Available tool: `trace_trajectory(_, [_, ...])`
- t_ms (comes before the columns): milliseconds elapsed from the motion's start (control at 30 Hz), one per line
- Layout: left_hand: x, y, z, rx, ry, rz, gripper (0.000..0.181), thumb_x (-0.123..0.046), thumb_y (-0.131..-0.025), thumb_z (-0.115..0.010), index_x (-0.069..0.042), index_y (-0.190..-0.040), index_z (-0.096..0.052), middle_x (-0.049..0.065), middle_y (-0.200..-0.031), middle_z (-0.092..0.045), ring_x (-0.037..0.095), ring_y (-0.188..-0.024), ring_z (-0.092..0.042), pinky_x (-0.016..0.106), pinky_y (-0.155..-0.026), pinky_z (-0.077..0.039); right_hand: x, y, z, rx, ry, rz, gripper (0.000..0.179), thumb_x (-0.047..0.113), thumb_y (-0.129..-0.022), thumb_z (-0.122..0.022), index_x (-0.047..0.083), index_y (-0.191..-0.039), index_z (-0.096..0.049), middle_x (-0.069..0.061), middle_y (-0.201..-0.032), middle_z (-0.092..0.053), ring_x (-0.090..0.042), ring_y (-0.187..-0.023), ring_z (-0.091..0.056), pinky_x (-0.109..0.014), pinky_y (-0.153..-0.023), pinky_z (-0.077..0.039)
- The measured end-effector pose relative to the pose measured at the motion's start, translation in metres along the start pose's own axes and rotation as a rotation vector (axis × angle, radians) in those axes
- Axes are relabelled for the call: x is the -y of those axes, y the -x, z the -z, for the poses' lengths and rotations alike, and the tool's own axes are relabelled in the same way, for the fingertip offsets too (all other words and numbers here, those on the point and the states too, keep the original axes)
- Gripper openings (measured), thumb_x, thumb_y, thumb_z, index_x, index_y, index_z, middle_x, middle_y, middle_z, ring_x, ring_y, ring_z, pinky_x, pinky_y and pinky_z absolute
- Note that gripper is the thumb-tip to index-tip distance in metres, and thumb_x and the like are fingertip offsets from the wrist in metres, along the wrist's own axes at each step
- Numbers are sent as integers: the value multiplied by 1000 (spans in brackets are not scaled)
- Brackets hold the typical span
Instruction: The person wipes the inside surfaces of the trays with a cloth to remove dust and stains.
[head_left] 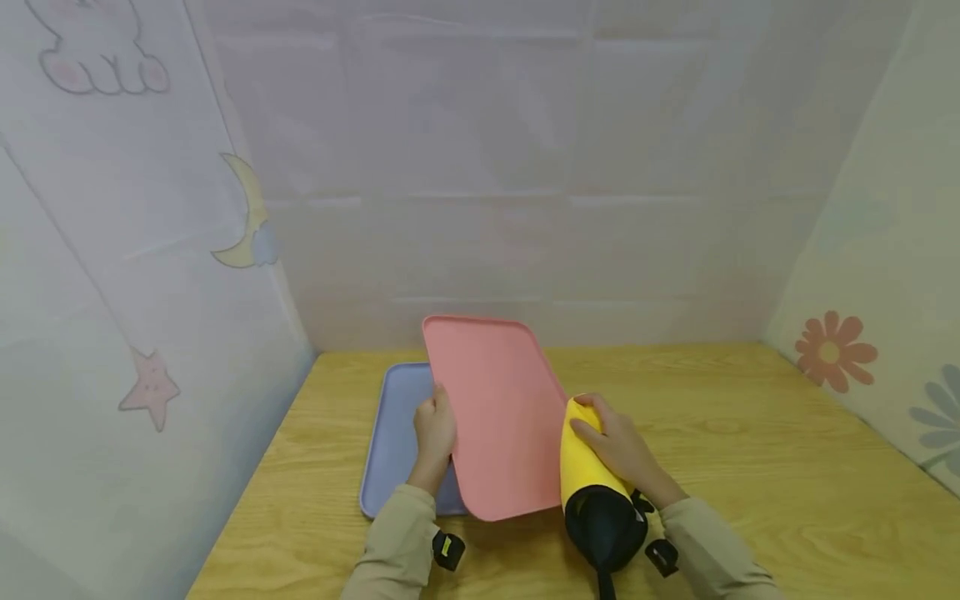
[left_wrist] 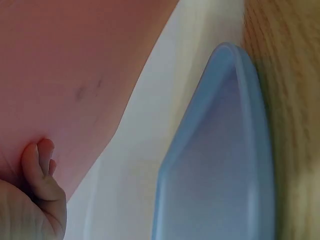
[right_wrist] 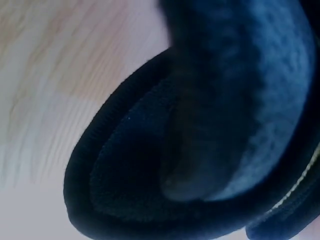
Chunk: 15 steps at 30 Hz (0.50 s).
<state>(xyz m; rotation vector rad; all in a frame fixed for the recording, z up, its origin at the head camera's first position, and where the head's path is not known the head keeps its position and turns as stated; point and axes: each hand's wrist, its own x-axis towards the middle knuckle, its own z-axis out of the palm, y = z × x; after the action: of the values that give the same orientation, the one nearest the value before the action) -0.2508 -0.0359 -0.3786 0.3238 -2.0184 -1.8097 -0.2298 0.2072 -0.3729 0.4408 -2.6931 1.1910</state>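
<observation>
My left hand (head_left: 435, 432) grips the left edge of a pink tray (head_left: 502, 417), which is held up at a tilt. In the left wrist view, curled fingers of the left hand (left_wrist: 37, 195) show against the pink tray (left_wrist: 85, 75). A blue tray (head_left: 405, 425) lies on the table, partly hidden behind the pink one. My right hand (head_left: 618, 442) holds a yellow sleeve with a black end (head_left: 581, 458), close beside the pink tray's right edge. Its black rim (right_wrist: 80, 190) fills much of the right wrist view; its exact kind is unclear.
The wood-grain table (head_left: 750, 467) reaches back to a pale sheeted wall (head_left: 480, 167). Side walls carry printed figures, among them a moon (head_left: 247, 217) and a red flower (head_left: 834, 352). Black straps with small devices (head_left: 447, 550) hang near both wrists.
</observation>
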Motion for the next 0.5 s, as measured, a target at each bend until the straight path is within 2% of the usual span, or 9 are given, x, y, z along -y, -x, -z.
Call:
trace_trajectory(267, [6,-6,-19,77,5,76,46,-29,-96,-35,-2,-64,-55,11,-71,-56,24,-69,-50,37,-65,-42,-3,9,6,-8,-33,-31,35,24,-92,-51,2,-119,-46,-15,-98,-55,-17,-68,-48,-29,-62,-41])
trace_trajectory(400, [7,-10,-28,127,-20,65,47,-30,-97,-34,-2,-64,-53,13,-72,-56,24,-70,-51,38,-67,-43,-4,11,10,-37,-28,-24,34,24,-92,-50,3,-119,-47,-17,-103,-55,-19,-73,-48,-32,-65,-40])
trace_trajectory(500, [10,-13,-34,136,-58,49,47,-28,-96,-35,1,-64,-54,16,-74,-57,26,-70,-51,39,-68,-43,-6,12,12,-42,-15,-24,35,25,-92,-50,3,-118,-47,-17,-103,-55,-20,-73,-48,-32,-65,-40])
